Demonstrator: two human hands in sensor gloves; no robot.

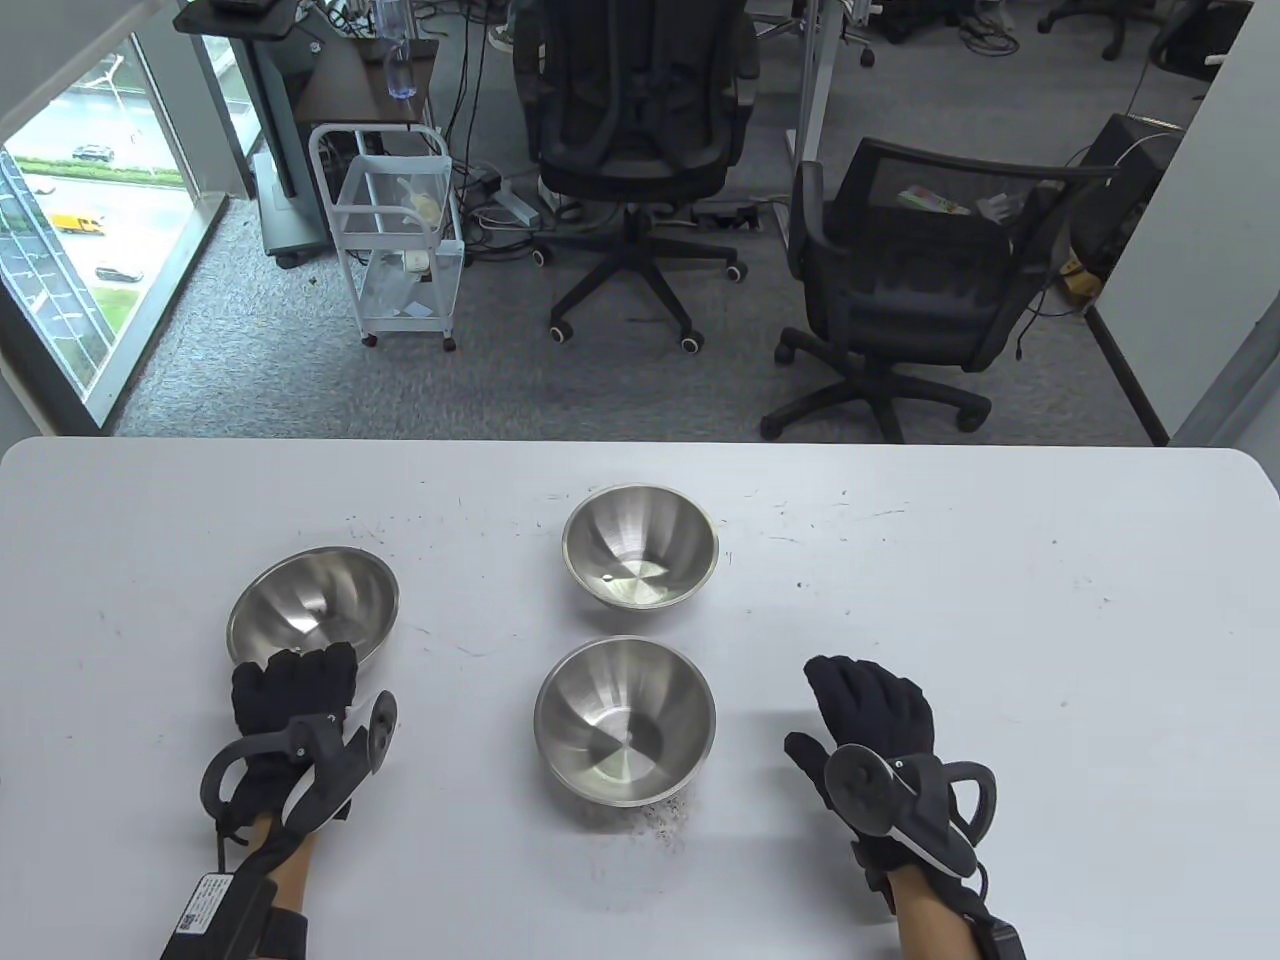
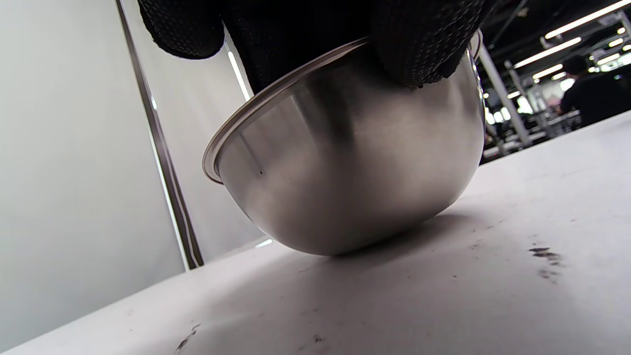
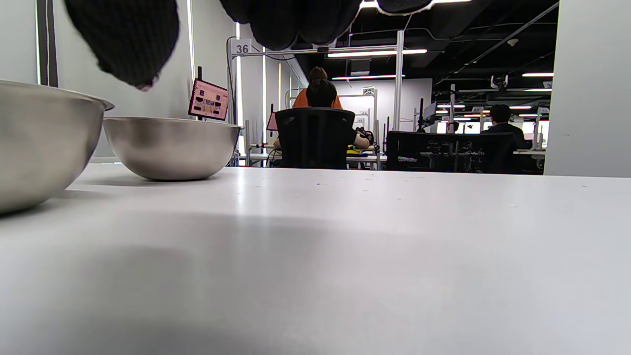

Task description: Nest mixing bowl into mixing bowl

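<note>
Three steel mixing bowls stand on the white table (image 1: 1000,620). The left bowl (image 1: 312,606) is tilted, its near rim raised. My left hand (image 1: 296,682) grips that near rim, fingers over the edge; the left wrist view shows the bowl (image 2: 355,167) tipped on the table under my fingers (image 2: 419,44). The far middle bowl (image 1: 640,560) and the near middle bowl (image 1: 624,720) stand upright and empty. My right hand (image 1: 870,705) is open, flat just above the table, right of the near bowl. The right wrist view shows both middle bowls (image 3: 172,148) (image 3: 39,148).
Two black office chairs (image 1: 640,150) (image 1: 920,290) and a white trolley (image 1: 400,240) stand on the floor beyond the table's far edge. Dark scuff marks lie by the near bowl (image 1: 660,825).
</note>
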